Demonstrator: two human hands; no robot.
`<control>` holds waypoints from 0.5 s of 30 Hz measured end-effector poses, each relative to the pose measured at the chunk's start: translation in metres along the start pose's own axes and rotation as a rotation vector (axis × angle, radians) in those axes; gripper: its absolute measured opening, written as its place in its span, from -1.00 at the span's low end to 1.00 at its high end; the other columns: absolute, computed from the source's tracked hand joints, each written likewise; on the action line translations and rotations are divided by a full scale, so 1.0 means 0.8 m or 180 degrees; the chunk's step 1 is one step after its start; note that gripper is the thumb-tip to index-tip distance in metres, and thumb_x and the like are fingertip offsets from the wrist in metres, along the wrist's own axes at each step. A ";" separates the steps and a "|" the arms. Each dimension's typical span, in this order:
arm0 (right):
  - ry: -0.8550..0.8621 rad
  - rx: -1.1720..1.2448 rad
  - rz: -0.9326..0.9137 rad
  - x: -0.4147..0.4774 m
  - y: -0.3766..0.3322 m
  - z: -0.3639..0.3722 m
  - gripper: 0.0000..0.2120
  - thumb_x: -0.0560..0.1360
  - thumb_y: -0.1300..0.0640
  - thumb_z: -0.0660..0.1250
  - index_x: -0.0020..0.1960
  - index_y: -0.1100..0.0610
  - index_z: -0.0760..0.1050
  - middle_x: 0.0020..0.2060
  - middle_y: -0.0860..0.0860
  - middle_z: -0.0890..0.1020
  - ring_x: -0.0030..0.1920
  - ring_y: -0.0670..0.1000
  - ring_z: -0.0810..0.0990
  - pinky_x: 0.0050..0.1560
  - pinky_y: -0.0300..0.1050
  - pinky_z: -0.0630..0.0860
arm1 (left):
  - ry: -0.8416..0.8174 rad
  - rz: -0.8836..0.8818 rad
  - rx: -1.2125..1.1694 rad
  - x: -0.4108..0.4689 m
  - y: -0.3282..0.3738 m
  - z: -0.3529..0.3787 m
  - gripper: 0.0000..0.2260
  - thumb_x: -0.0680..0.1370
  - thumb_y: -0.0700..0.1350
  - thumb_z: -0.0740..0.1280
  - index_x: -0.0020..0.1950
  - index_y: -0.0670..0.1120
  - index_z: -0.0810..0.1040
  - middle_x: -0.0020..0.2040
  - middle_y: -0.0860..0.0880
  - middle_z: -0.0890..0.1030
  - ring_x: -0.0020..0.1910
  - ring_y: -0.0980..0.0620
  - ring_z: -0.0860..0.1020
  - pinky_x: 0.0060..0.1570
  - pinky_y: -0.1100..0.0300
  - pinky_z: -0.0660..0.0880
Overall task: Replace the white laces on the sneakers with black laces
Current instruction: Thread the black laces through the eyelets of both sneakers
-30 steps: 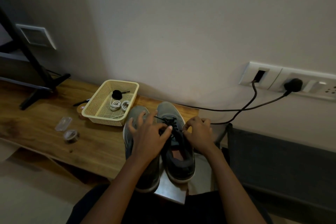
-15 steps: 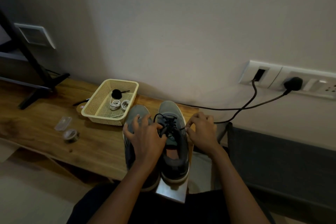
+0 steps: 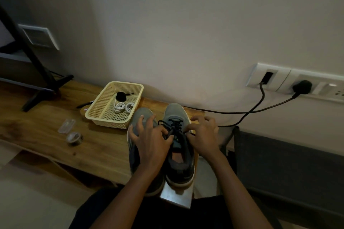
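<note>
Two grey sneakers stand side by side at the right end of the wooden bench [image 3: 46,132]. The right sneaker [image 3: 179,158] carries a black lace [image 3: 172,125] threaded through its eyelets. My left hand [image 3: 151,138] lies over the left sneaker [image 3: 141,115] and pinches the lace's left strand. My right hand [image 3: 203,135] pinches the right strand at the shoe's side. A cream mesh basket [image 3: 104,111] behind the shoes holds coiled white laces [image 3: 123,107] and a rolled black lace [image 3: 121,95].
A clear plastic case [image 3: 66,125] and a small round tin [image 3: 74,138] lie on the bench to the left. A black stand [image 3: 37,69] sits at the far left. Cables [image 3: 247,111] run from wall sockets [image 3: 297,84]. A dark seat [image 3: 290,169] is at the right.
The sneakers slid slightly away from me on the bench. Both hands moved up toward the toe end of the lacing and keep gripping the black lace strands.
</note>
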State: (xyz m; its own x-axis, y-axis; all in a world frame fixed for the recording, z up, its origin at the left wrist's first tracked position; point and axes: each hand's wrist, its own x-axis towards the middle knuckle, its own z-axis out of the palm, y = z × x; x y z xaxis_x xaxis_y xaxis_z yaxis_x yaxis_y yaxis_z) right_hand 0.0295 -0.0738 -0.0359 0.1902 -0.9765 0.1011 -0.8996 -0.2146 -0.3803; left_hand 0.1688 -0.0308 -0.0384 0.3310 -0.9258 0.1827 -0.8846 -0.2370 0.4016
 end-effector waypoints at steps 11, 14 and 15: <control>0.0696 0.0307 0.0735 0.002 0.018 -0.010 -0.78 0.47 0.17 0.33 0.06 -0.02 0.63 0.31 -0.05 0.43 0.30 0.12 0.21 0.26 0.04 0.15 | -0.0083 0.0022 -0.0090 0.003 -0.001 0.002 -0.88 0.44 0.08 0.42 -0.20 0.08 0.57 0.43 0.13 0.33 0.50 0.00 0.03 0.38 -0.14 -0.10; 0.0280 -0.0003 0.0217 -0.003 0.004 -0.007 -0.72 0.44 0.11 0.35 0.10 -0.16 0.60 0.43 -0.08 0.28 0.41 0.14 0.10 0.33 0.10 0.08 | -0.0103 0.0047 -0.0090 0.002 -0.002 0.003 -0.88 0.44 0.09 0.42 -0.20 0.08 0.57 0.44 0.13 0.32 0.50 0.00 0.03 0.39 -0.14 -0.08; 0.0166 -0.0091 0.0127 -0.003 0.001 -0.006 -0.77 0.45 0.06 0.36 0.07 -0.17 0.61 0.43 -0.10 0.27 0.43 0.14 0.07 0.34 0.11 0.07 | -0.0101 0.0046 -0.0093 0.002 -0.002 0.003 -0.88 0.44 0.09 0.42 -0.20 0.08 0.56 0.44 0.13 0.32 0.50 0.00 0.04 0.39 -0.14 -0.07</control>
State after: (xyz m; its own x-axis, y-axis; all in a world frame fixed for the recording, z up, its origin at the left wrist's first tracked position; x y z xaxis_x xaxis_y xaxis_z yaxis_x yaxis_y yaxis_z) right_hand 0.0264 -0.0713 -0.0317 0.1339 -0.9819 0.1343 -0.9171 -0.1741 -0.3587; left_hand 0.1700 -0.0325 -0.0406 0.3073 -0.9380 0.1602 -0.8790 -0.2154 0.4253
